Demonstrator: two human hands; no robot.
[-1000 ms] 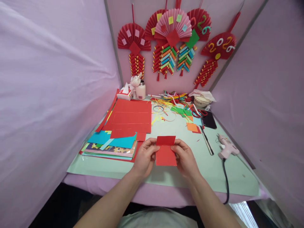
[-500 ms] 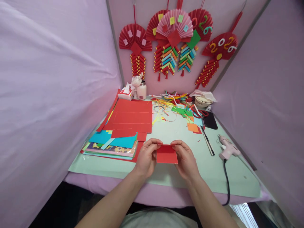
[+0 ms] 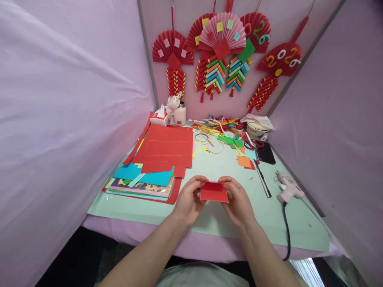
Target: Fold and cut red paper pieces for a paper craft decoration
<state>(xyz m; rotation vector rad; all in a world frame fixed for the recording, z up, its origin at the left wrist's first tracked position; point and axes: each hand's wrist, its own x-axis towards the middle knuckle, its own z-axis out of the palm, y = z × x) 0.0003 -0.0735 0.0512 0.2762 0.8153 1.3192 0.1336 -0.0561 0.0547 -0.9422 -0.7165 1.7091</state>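
A small piece of red paper (image 3: pixel 214 193) is held up above the front of the table, between both hands. It looks folded or bent along its far edge, with the near part facing me. My left hand (image 3: pixel 189 199) pinches its left side, thumb and fingers at the upper corner. On the opposite side, my right hand (image 3: pixel 237 199) grips the upper right corner in the same way. The fingers behind the paper are partly hidden.
Red sheets (image 3: pixel 167 145) and a stack of coloured paper (image 3: pixel 143 187) lie left. Paper scraps (image 3: pixel 230 140), scissors (image 3: pixel 254 144), a phone (image 3: pixel 265 152) and a pen-like tool (image 3: pixel 262 179) lie right, near a corded glue gun (image 3: pixel 289 189). Paper fans (image 3: pixel 223 34) hang behind.
Both hands have shifted slightly right in the view with the red paper. The paper's near part is tilted more, so it looks shorter and its lower edge slants. The view has shifted a little.
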